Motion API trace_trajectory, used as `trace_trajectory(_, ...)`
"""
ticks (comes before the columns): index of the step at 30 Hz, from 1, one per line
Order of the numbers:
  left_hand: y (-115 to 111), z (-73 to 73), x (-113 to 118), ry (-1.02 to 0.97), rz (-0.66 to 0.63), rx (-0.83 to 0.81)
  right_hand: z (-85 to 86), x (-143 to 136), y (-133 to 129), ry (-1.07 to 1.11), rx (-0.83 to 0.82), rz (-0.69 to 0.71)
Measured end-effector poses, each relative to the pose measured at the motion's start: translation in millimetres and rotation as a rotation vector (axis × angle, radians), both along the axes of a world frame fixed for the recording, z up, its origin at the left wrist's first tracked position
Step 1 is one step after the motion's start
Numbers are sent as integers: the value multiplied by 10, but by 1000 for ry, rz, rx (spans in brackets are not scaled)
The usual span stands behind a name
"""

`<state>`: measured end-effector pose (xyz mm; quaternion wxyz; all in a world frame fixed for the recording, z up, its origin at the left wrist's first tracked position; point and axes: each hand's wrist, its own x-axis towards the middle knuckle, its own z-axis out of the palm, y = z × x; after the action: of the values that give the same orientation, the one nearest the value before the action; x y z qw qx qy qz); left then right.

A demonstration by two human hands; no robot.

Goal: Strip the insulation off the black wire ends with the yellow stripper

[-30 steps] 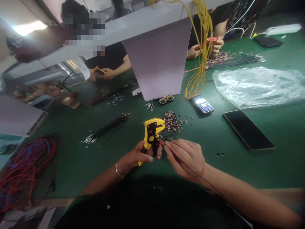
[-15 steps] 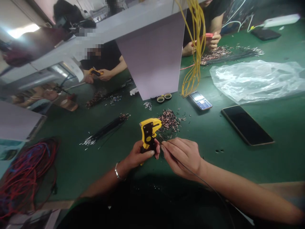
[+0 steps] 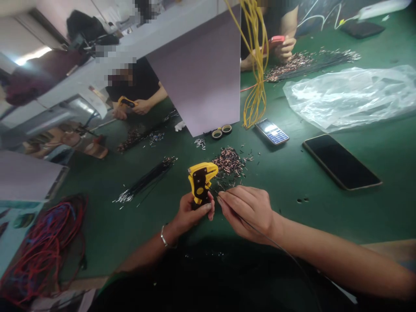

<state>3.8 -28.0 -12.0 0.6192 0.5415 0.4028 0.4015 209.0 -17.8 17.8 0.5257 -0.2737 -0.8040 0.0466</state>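
Observation:
My left hand (image 3: pixel 195 211) is wrapped round the handle of a yellow and black wire stripper (image 3: pixel 200 180), held upright with its jaws pointing right. Just to its right, my right hand (image 3: pixel 248 212) pinches a thin dark wire (image 3: pixel 286 252) near its end; the rest trails back under my forearm. The wire's tip is apart from the stripper's jaws. Behind the tool lies a heap of small copper-and-black wire scraps (image 3: pixel 230 162). A bundle of black wires (image 3: pixel 146 180) with bared ends rests on the green table to the left.
At right lie a smartphone (image 3: pixel 341 161), a keypad phone (image 3: pixel 272 131) and a clear plastic bag (image 3: pixel 351 97). Yellow wires (image 3: pixel 255 82) hang beside a pale panel (image 3: pixel 204 73). Tape rolls (image 3: pixel 222 131) sit below it. Red and blue wires (image 3: pixel 48 247) are coiled at left. Co-workers' hands (image 3: pixel 143 106) hold tools across the table.
The camera view has shifted slightly. The stripper sits a little further left and the gap between it and my right hand looks slightly wider. Both hands keep their grips.

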Motion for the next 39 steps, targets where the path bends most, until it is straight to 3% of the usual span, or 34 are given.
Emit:
trace_trajectory(7,-29,-103,-67,53,44,-13,1,-7,-5,27,-9,15)
trace_trajectory(16,-8,-74,-11,-55,46,-74,-11,-14,13,131,-71,9)
trace_trajectory(21,37,-30,11,-174,19,-149,49,65,119,282,-322,-27)
trace_trajectory(27,79,8,-28,-288,-62,-169,112,168,280,649,-869,37)
trace_trajectory(32,76,15,-50,-324,-163,-206,99,177,344,732,-933,13)
trace_trajectory(39,74,52,-20,-349,-271,-246,66,168,394,913,-1124,261)
